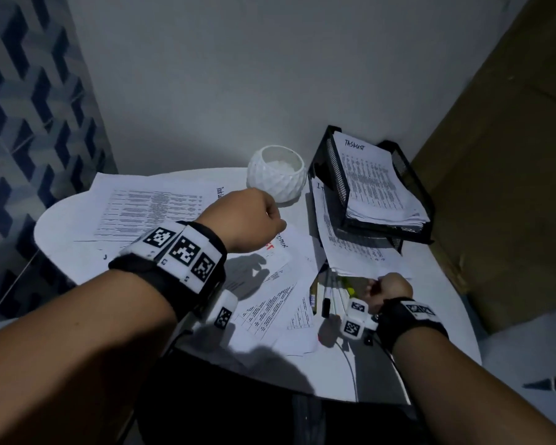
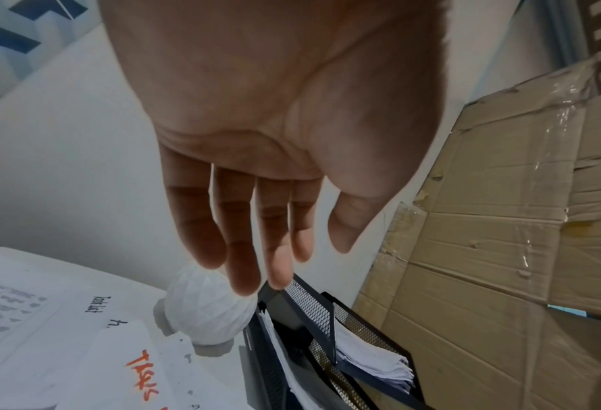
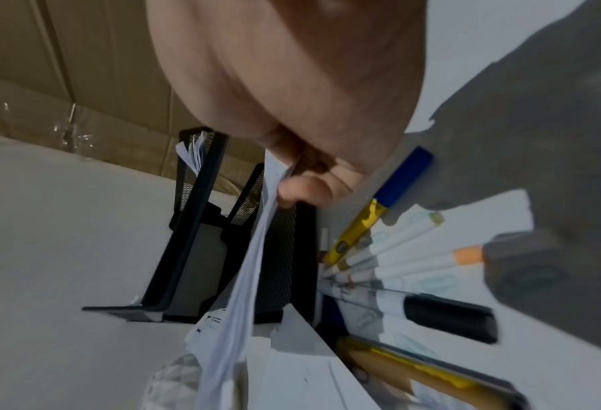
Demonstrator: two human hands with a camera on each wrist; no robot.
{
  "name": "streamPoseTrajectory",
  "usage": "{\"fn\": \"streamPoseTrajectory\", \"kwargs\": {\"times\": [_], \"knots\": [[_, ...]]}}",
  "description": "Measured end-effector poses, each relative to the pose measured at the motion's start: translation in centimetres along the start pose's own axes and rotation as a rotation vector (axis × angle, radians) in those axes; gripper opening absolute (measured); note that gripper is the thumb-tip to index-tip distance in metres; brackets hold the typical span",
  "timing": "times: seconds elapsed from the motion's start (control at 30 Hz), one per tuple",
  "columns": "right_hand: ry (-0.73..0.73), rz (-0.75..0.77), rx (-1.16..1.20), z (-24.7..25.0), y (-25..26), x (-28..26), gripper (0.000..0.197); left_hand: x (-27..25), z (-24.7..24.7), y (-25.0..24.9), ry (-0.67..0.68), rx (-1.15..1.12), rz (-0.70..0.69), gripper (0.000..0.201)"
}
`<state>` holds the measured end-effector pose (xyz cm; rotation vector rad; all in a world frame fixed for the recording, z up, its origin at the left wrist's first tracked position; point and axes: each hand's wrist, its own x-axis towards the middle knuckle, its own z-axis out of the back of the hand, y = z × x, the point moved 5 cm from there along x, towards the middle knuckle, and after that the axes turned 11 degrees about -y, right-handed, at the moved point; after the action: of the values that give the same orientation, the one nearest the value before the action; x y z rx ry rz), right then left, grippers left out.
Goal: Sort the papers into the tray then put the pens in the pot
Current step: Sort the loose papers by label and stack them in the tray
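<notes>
Handwriting first: "TASKLIST" heads the top sheet in the upper tier of the black mesh tray, right of centre in the head view; "Task List" runs sideways on a large printed sheet at centre left; orange letters "TAS…" mark a smaller sheet low in the left wrist view, the rest cut off by the frame edge. The printed rows on every page are too small to read.

My left hand hangs at frame centre above the loose papers, fingers straight, slightly apart, holding nothing. My right hand, lower right, pinches the near edge of a paper stack that reaches into the tray's lower tier; thumb and fingertips are clamped on the sheets, the fingers mostly hidden behind the palm.

White faceted pot: upper centre, just left of the tray; I cannot make out its contents. Pens: a fan just left of my right hand, partly under papers. Blue-capped yellow pen, orange-tipped white one and black-capped marker all blurred. White table carries everything.
</notes>
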<state>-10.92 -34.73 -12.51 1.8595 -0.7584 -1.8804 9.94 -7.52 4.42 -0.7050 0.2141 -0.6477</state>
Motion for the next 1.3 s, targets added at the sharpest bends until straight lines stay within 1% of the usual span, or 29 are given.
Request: {"fn": "streamPoseTrajectory", "kwargs": {"times": [0.03,0.1,0.13,0.17,0.23,0.27,0.3,0.33,0.37,0.4,0.43,0.47,0.5,0.53,0.57,0.6,0.67,0.7,0.77,0.83,0.87,0.93,1.0,1.1,1.13,1.2,1.23,1.27,1.3], "knots": [[0.008,-0.030,-0.009,-0.6,0.7,0.4,0.036,0.1,0.0,0.0,0.002,0.003,-0.002,0.015],[-0.013,0.015,-0.041,-1.9,2.0,1.5,0.038,0.3,-0.1,0.0,0.004,0.014,-0.002,0.015],[-0.035,0.062,-0.058,-2.5,2.4,2.1,0.040,0.4,-0.1,0.1,0.006,0.024,-0.002,0.015],[-0.057,0.152,-0.097,-2.9,3.0,2.5,0.042,0.6,-0.1,0.2,0.011,0.034,-0.001,0.015],[-0.061,0.303,-0.173,-4.2,4.1,3.9,0.056,0.9,-0.1,0.5,0.026,0.054,0.008,0.015],[-0.042,0.270,-0.221,-5.3,4.4,4.6,0.066,1.0,-0.1,0.7,0.030,0.067,0.012,0.016],[-0.096,0.329,-0.416,-5.9,4.5,5.2,0.063,1.2,-0.1,0.9,0.032,0.081,0.016,0.016],[-0.211,0.336,-0.535,-5.9,4.7,5.6,0.050,1.3,-0.1,1.1,0.033,0.092,0.018,0.016],[-0.224,0.445,-0.891,-6.1,5.3,6.1,0.031,1.5,-0.1,1.3,0.034,0.100,0.023,0.017],[-0.252,0.558,-1.044,-6.9,6.2,6.1,0.018,1.6,-0.1,1.5,0.038,0.105,0.028,0.017],[-0.181,0.572,-1.050,-7.5,6.5,5.7,0.020,1.7,-0.2,1.6,0.043,0.109,0.033,0.017],[-0.165,0.469,-0.811,-7.7,6.1,5.5,0.047,1.8,-0.3,1.7,0.048,0.115,0.037,0.017],[-0.024,0.444,-0.589,-8.5,5.9,5.7,0.025,1.9,-0.4,1.8,0.052,0.121,0.038,0.017],[-0.025,0.374,-0.399,-8.3,5.7,5.7,0.017,2.0,-0.4,1.8,0.058,0.126,0.040,0.017],[-0.023,0.395,-0.439,-8.1,5.6,6.4,0.032,2.1,-0.6,1.9,0.065,0.130,0.043,0.017],[-0.022,0.370,-0.443,-8.5,5.3,7.1,0.037,2.1,-0.5,1.9,0.068,0.129,0.047,0.017],[-0.101,0.545,-0.781,-7.7,5.4,6.3,0.045,2.3,-0.6,1.9,0.070,0.128,0.051,0.018],[-0.099,0.599,-0.815,-7.7,5.4,5.3,0.042,2.4,-0.6,1.9,0.070,0.128,0.052,0.018],[-0.030,0.535,-0.620,-7.7,4.3,4.4,0.033,2.4,-0.6,1.9,0.073,0.129,0.053,0.017],[-0.061,0.488,-0.516,-6.8,2.7,3.0,0.025,2.3,-0.6,1.8,0.077,0.130,0.055,0.017],[-0.053,0.494,-0.474,-6.9,1.8,2.1,0.021,2.2,-0.6,1.8,0.078,0.129,0.056,0.017],[0.010,0.625,-0.638,-7.7,0.2,0.9,0.014,1.9,-0.5,1.7,0.077,0.130,0.055,0.018],[0.086,0.781,-0.806,-8.8,-1.6,-1.0,0.014,1.6,-0.4,1.5,0.071,0.131,0.047,0.018],[0.156,0.907,-0.957,-10.7,-4.5,-4.2,0.008,1.1,-0.1,1.1,0.056,0.123,0.035,0.016],[0.188,0.958,-1.021,-11.4,-5.8,-4.9,0.020,1.0,0.1,1.0,0.050,0.121,0.030,0.016],[0.244,1.038,-1.238,-12.7,-8.3,-5.8,0.055,0.8,0.6,1.0,0.033,0.112,0.026,0.016],[0.224,1.085,-1.367,-13.1,-9.2,-6.5,0.064,0.7,0.9,1.1,0.023,0.108,0.027,0.016],[0.199,1.150,-1.468,-13.6,-10.0,-6.5,0.068,0.7,1.3,1.3,0.014,0.104,0.031,0.016],[0.158,1.158,-1.549,-13.9,-10.6,-6.6,0.070,0.8,1.8,1.7,0.006,0.099,0.037,0.017]]}}
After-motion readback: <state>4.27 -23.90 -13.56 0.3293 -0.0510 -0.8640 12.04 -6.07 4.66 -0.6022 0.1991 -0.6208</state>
